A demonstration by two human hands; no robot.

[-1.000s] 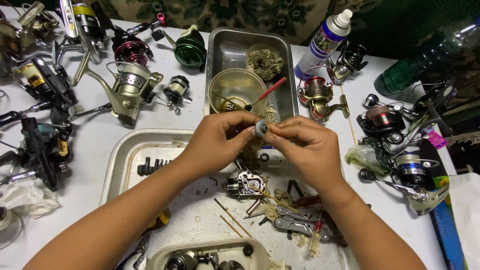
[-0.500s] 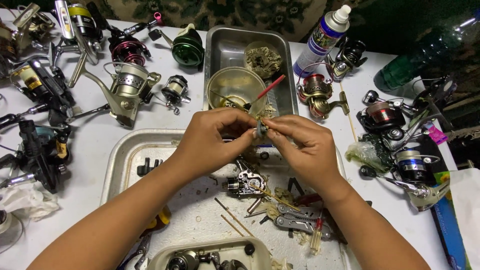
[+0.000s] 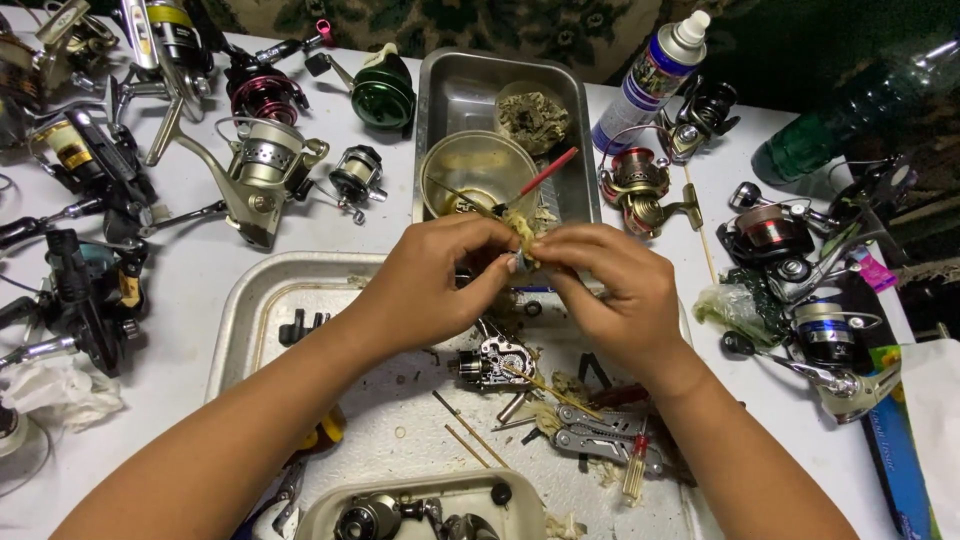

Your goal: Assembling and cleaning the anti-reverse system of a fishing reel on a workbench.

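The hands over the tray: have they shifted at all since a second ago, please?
Barely: both hands remain together just below the round bowl, still pinching the small part.

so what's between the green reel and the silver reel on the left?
In the head view, a small dark reel sits on the white table between the green reel and the silver reel.

A white surface (image 3: 330, 230) holds fishing reels: one metallic green (image 3: 383, 97), one black with a red spool (image 3: 258, 95), one silver (image 3: 262, 165), one bronze and red (image 3: 638, 185). A blue and white spray can (image 3: 650, 82) has a white cap. A dull silver tray (image 3: 470, 85) holds a yellowish bowl (image 3: 478, 172) and a red-handled brush (image 3: 545, 175). A dark green bottle (image 3: 850, 115) lies at the right
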